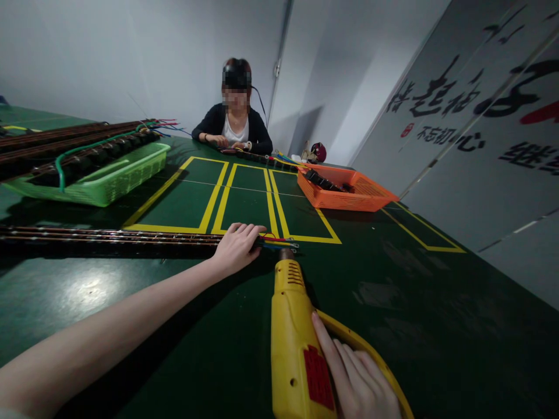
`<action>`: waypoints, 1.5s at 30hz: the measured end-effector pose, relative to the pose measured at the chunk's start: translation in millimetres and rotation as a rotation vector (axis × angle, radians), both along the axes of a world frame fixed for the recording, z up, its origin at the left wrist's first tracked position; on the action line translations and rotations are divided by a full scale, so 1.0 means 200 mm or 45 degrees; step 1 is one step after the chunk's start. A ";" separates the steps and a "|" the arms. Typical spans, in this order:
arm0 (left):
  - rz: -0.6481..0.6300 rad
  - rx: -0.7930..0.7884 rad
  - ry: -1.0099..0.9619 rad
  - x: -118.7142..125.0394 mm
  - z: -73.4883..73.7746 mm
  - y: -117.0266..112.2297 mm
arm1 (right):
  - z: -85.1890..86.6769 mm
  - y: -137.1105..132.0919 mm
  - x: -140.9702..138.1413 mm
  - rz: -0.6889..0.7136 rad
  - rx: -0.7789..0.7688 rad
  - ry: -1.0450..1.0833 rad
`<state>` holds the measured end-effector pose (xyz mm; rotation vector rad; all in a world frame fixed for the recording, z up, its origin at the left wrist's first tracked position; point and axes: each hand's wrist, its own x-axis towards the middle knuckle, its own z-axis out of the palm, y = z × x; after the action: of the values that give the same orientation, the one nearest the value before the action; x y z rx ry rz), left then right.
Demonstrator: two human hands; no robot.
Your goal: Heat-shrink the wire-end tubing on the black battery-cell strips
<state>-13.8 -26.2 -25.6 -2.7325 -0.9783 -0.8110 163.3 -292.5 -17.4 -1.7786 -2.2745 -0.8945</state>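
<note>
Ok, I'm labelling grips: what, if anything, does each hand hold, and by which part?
Right hand: yellow heat gun, by its handle. Left hand: dark strip bundle, near its wired end.

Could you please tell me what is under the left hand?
The left hand lies over a long dark bundle, coloured wires showing beyond it. The covered part cannot be seen.

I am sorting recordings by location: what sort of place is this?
Probably an electrical assembly workshop: the right hand holds a heat gun, coloured wires end in metal terminals, and yellow lines mark the green table.
</note>
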 end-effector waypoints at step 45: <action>-0.220 -0.084 0.044 -0.04 0.01 0.05 | -0.04 0.01 -0.01 -0.096 0.011 0.101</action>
<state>-21.8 -15.5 -24.4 -2.9091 -0.7840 -0.7670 162.0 -290.3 -25.5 -1.8725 -2.1654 -0.8291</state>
